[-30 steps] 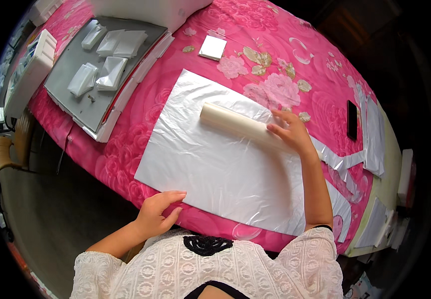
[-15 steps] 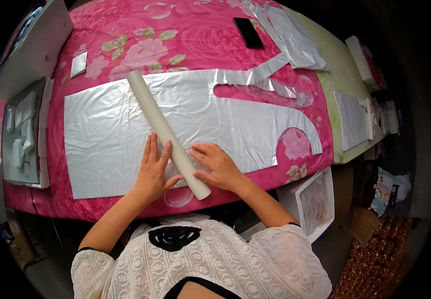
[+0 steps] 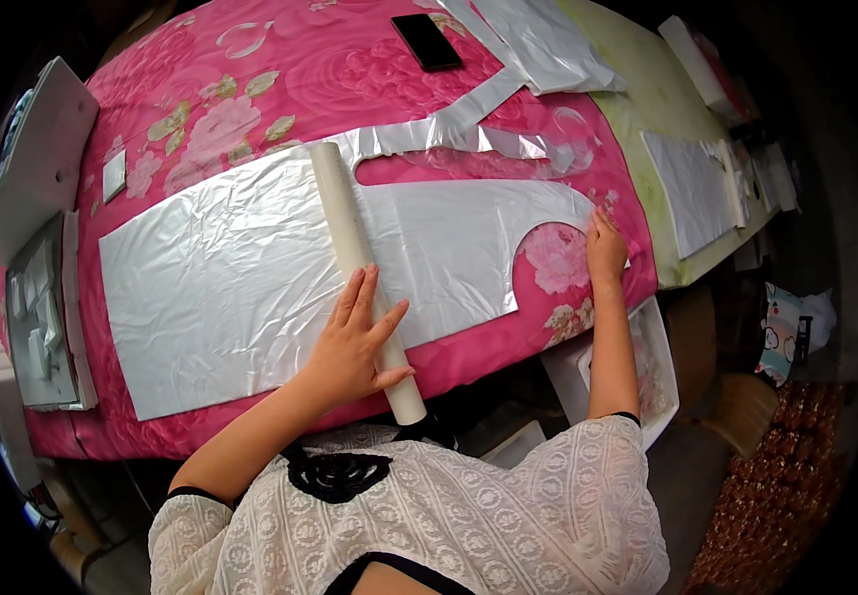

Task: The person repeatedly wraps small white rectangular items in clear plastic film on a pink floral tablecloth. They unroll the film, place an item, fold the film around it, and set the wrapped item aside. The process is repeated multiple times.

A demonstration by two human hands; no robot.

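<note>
A silvery plastic apron (image 3: 221,288) lies flat on the pink floral cloth, its right end curving into a narrow strip. Across it rests a long off-white tube (image 3: 347,223), slightly tilted, its near end over the table's edge. My left hand (image 3: 355,342) lies with spread fingers on the lower half of this tube, pressing on it without wrapping round. Out at the right, my right hand (image 3: 605,253) has its fingers bunched together on the tip of the apron's curved strip. Its fingertips partly cover the film there.
A black phone (image 3: 426,42) lies at the back, near more silvery film (image 3: 548,50). Another folded film stack (image 3: 689,188) is on the green cloth at right. White foam boxes (image 3: 37,164) stand left; a white bin (image 3: 659,382) sits below the right edge.
The tube has shifted right along the apron and turned more upright, my left hand moving with it. My right hand has left the tube and reached to the apron's right end.
</note>
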